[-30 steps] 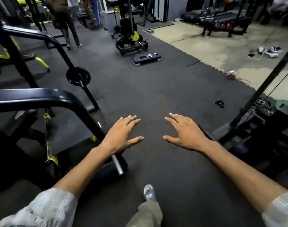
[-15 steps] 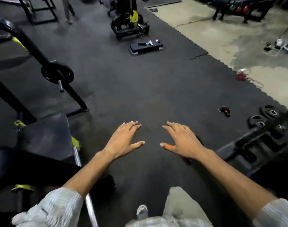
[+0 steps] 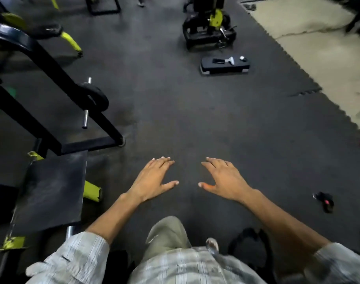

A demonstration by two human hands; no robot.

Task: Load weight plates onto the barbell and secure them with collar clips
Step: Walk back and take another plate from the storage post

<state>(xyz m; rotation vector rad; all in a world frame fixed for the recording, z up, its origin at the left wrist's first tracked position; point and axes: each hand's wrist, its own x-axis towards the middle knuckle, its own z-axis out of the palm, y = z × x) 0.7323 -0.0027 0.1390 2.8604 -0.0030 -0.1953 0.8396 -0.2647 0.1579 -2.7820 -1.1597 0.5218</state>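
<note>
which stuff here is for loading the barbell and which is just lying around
Job: black round weight plate on the rack peg; left hand and right hand, both empty.
Lying about: black rectangular step platform; small black-and-red object on the mat, possibly a clip.

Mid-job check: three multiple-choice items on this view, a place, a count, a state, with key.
1. Where is the black clip? A on the floor mat, right of the right hand; B on the rack; C in a hand.
2. How many things lie on the step platform? A none; B three; C six.
3. The left hand and right hand are: A open, empty; B gripping a plate; C pinching a clip.
Key: A, it lies on the mat; B, three small things show; A, fingers spread, nothing held.
</note>
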